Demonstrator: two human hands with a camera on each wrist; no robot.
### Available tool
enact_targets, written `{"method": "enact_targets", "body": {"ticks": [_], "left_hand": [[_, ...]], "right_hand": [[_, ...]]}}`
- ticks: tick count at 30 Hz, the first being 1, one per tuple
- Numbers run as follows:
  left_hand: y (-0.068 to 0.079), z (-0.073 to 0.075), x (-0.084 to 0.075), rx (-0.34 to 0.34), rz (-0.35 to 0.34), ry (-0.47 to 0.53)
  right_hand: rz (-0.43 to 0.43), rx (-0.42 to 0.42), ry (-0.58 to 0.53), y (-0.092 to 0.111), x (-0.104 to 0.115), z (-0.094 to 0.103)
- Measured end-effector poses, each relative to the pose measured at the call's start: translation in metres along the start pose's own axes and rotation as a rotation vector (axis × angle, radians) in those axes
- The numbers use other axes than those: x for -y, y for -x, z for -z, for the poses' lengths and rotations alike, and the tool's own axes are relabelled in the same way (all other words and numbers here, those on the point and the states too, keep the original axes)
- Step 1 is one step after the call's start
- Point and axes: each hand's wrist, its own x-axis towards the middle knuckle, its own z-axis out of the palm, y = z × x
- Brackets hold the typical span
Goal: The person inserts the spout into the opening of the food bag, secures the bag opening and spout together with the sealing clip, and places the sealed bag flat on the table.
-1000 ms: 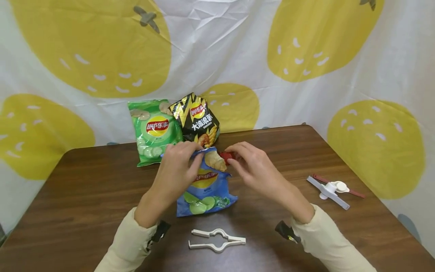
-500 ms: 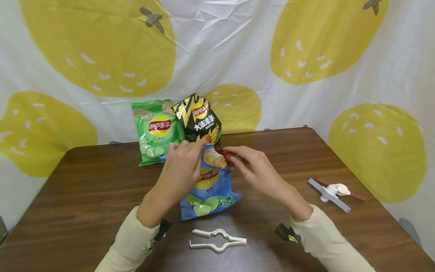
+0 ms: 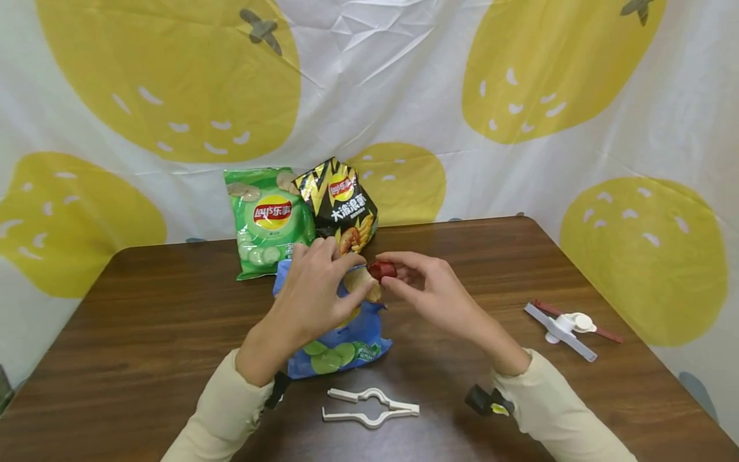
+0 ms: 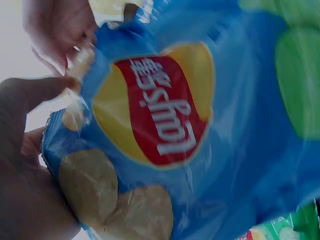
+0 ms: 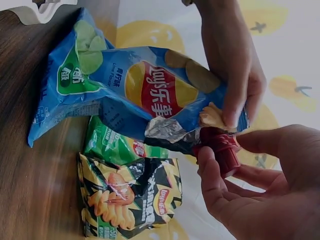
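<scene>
My left hand [image 3: 312,295] pinches the top edge of a blue chip bag [image 3: 337,353]; its fingers and thumb grip near a torn corner, whose silver lining [image 5: 165,130] shows in the right wrist view. The bag stands tilted over the table. In my right hand [image 3: 433,289], thumb and fingers pinch a small dark-red tube-shaped plastic piece [image 5: 220,150]. The piece is right at the bag's torn corner, close to the left thumb. In the left wrist view the bag's front [image 4: 235,115] fills most of the frame.
Behind the blue bag stand a green chip bag [image 3: 265,224] and a black-and-yellow chip bag [image 3: 340,205]. A white hinged clip [image 3: 372,420] lies near the front. To the right are a white-capped pale clip [image 3: 560,330] and a red bar [image 3: 607,334] on the wooden table [image 3: 144,346].
The left hand has shifted slightly right, thumb now across the bag's printed chips. The blue bag's lower part swung right, then left. The red piece has turned, its round opening more visible.
</scene>
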Motion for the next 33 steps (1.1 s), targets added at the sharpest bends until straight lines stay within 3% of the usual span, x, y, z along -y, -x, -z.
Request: {"method": "enact_targets", "body": {"ticks": [6, 12, 17, 25, 33], "left_hand": [[0.0, 0.002, 0.002, -0.06, -0.037, 0.049], [-0.002, 0.002, 0.002, -0.101, -0.037, 0.073], [-0.003, 0.002, 0.002, -0.093, -0.026, 0.123], [-0.004, 0.002, -0.002, -0.024, -0.014, 0.247], [-0.004, -0.001, -0.005, -0.041, 0.001, 0.28]], "right_hand": [[0.029, 0.004, 0.009, -0.001, -0.003, -0.005], [0.07, -0.049, -0.001, -0.001, -0.007, -0.011], [0.091, -0.082, -0.009, -0.002, -0.007, -0.013], [0.07, -0.053, -0.097, -0.002, -0.007, -0.011], [0.058, -0.032, -0.091, 0.0, -0.004, -0.011]]}}
